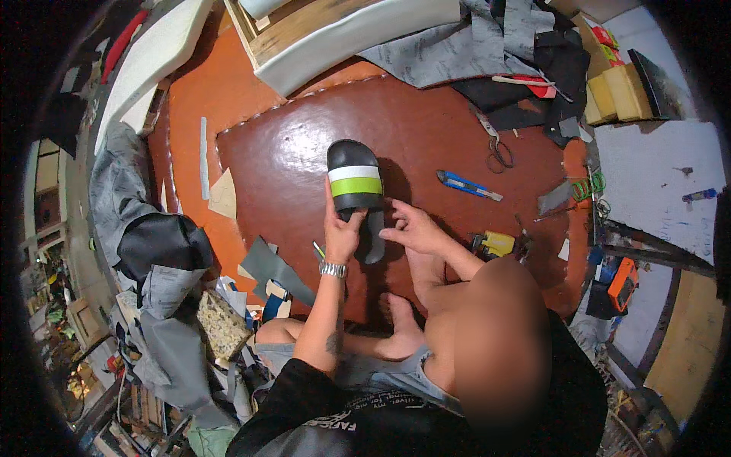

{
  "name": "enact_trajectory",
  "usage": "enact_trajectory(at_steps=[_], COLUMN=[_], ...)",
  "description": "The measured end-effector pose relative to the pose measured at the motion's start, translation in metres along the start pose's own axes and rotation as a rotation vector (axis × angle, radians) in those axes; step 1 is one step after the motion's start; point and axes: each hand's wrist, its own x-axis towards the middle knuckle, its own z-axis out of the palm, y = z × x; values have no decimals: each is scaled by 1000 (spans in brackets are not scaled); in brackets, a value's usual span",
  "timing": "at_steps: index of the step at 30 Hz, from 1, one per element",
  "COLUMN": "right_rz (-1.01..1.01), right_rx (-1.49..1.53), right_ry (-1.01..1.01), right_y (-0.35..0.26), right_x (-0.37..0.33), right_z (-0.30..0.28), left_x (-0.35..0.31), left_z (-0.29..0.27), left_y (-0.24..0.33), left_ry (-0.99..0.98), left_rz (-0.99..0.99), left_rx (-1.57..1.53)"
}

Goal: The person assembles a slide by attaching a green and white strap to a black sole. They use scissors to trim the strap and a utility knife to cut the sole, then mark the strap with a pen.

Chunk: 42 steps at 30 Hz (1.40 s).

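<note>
A black slide sandal [355,199] with a white and lime-green striped strap points its toe away from me, above the brown padded surface. My left hand [342,233] grips it from its left side, the thumb over the footbed behind the strap. To the right of the heel is my right hand [415,228], its fingers apart and bent, the tips close to the sandal's edge. Whether those tips touch the sole is hard to make out. Nothing shows inside that hand.
Right of the sandal lie a blue utility knife [470,186], scissors [495,145] and a yellow object [497,244]. Grey leather-like sheets [449,52] and a white-covered wooden frame [335,42] sit at the far side. Scraps [280,268] and draped grey material [169,320] are on the left.
</note>
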Motion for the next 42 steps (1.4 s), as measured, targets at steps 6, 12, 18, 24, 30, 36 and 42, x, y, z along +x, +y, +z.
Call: enact_trajectory(at_steps=[6, 12, 18, 24, 30, 36, 42], right_rz=[-32, -13, 51, 37, -31, 148, 148], right_rx=[-15, -495, -377, 171, 49, 316, 163], right_ry=[-75, 29, 125, 107, 293, 205, 212], right_y=[-9, 4, 14, 24, 14, -3, -6], right_x=[8, 5, -4, 9, 13, 30, 34], right_z=[5, 0, -14, 9, 8, -21, -19], left_x=[-5, -9, -12, -20, -19, 7, 37], left_z=[9, 26, 33, 63, 94, 64, 19], left_y=[-17, -41, -46, -21, -1, 28, 39], left_ry=[80, 265, 325, 356, 168, -183, -130], left_rz=[29, -121, 38, -36, -29, -120, 172], left_rx=[-49, 65, 453, 695, 770, 832, 1073])
